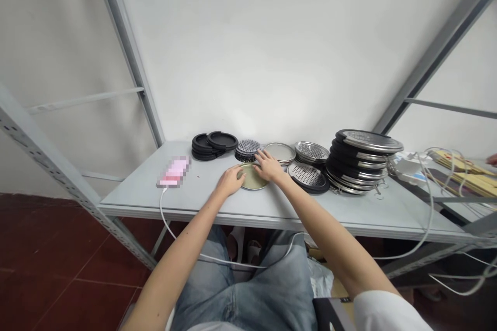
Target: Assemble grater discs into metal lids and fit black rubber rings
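Note:
A shallow round gold-coloured metal dish (253, 180) lies flat on the table in front of me. My left hand (231, 181) grips its left rim, with bent fingers at the edge. My right hand (268, 166) is at its upper right side, fingers stretched out towards the discs behind; whether it touches the dish is hard to tell. Just beyond stand a stack of perforated spiky grater discs (248, 148) and plain round silver plates (280, 152). Right of my right hand, a perforated grater disc (306, 175) rests on a black ring, with more grater discs (311, 151) behind it.
Black plastic rings (215, 144) are piled at the back left. A phone with a blurred screen (174, 171) lies at left, its white cable (163, 217) hanging over the front edge. A tall stack of assembled graters (361, 160) stands at right. Metal shelf posts (130, 54) frame the table.

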A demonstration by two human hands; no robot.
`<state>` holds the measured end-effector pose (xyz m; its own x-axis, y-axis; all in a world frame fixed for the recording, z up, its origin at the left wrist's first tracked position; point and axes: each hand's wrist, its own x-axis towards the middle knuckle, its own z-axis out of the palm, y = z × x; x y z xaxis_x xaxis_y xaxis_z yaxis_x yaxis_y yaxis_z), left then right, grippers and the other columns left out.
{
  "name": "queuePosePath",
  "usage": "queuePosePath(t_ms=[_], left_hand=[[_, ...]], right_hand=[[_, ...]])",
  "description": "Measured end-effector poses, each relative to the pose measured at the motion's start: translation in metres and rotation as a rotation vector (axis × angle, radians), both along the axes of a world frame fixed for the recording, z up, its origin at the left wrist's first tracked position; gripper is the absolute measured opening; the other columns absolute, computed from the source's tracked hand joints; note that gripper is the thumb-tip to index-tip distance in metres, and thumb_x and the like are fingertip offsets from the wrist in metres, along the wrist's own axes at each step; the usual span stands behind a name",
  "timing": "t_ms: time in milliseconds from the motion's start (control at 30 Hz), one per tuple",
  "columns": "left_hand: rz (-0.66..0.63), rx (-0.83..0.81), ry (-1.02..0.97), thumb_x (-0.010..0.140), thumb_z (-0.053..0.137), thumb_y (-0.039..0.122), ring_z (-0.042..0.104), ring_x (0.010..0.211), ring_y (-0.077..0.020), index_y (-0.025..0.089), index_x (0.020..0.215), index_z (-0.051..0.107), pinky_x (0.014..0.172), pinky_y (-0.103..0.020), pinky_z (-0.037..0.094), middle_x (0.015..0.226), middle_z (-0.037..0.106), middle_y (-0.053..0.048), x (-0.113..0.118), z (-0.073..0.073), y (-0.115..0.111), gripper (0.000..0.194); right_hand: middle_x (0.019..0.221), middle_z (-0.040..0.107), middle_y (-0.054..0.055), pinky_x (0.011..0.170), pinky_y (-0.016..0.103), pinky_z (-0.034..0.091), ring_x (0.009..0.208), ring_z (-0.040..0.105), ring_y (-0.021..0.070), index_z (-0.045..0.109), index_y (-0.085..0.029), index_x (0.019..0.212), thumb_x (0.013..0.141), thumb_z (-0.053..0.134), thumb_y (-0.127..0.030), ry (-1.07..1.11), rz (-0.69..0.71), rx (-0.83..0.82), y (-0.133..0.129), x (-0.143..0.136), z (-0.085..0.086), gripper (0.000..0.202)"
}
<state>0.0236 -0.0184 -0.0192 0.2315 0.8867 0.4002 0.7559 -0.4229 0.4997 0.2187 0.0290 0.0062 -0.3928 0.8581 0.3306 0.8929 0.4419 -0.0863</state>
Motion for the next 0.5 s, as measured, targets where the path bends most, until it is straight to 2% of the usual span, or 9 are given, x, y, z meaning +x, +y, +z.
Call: queuePosePath(t_ms=[267, 500], left_hand=[[-0.009, 0.019, -0.014, 0.089, 0.055, 0.026, 0.057, 0.124, -0.0257, 0.015, 0.113, 0.069, 0.108, -0.036, 0.042, 0.132, 0.061, -0.012, 0.0, 0.001, -0.001, 0.03], [-0.002, 0.011, -0.016, 0.089, 0.056, 0.026, 0.056, 0.124, -0.0247, 0.016, 0.114, 0.069, 0.109, -0.036, 0.042, 0.131, 0.063, -0.01, 0.0, 0.0, 0.0, 0.029]], right_hand=[[0.158, 0.028, 0.014, 0.117, 0.052, 0.023, 0.147, 0.02, 0.0375, 0.044, -0.011, 0.143, 0.089, 0.052, -0.041, -0.048, -0.013, -0.026, 0.009, -0.006, -0.002, 0.062], [0.159, 0.026, 0.013, 0.117, 0.05, 0.023, 0.147, 0.02, 0.0354, 0.041, -0.011, 0.145, 0.09, 0.048, -0.038, -0.032, 0.009, -0.008, 0.012, -0.005, -0.006, 0.061]])
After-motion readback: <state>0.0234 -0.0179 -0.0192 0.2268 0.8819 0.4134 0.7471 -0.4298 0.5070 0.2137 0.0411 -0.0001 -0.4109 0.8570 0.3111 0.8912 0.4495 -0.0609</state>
